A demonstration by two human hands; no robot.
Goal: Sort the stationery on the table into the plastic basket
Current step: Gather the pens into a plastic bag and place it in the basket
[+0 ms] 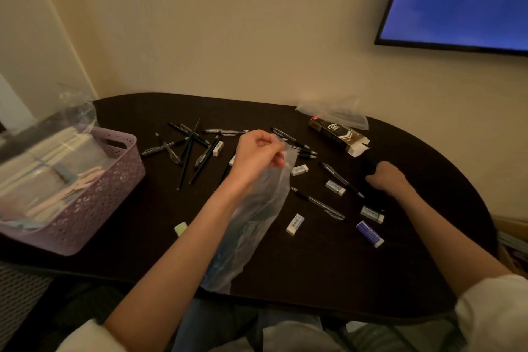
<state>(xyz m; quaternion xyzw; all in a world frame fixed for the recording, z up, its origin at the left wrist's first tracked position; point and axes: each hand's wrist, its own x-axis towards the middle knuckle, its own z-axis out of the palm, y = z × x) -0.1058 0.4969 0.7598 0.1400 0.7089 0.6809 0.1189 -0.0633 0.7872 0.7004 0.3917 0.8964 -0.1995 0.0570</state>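
My left hand (258, 153) pinches the top of a clear plastic bag (251, 226) that hangs down over the dark table (328, 280). My right hand (385, 178) is curled around a dark pen or pens (368, 164) at the right. Several black pens (188, 148) lie scattered across the middle of the table. White erasers (295, 224) and a blue-sleeved eraser (369, 233) lie near the front right. The purple plastic basket (94, 203) stands at the left, holding notebooks and pale items.
An open black and gold box (338, 133) lies at the back right beside crumpled clear plastic (334, 113). A pale green eraser (180, 228) sits near the front. More clear plastic (75, 106) rises behind the basket. A lit screen (463, 0) hangs on the wall.
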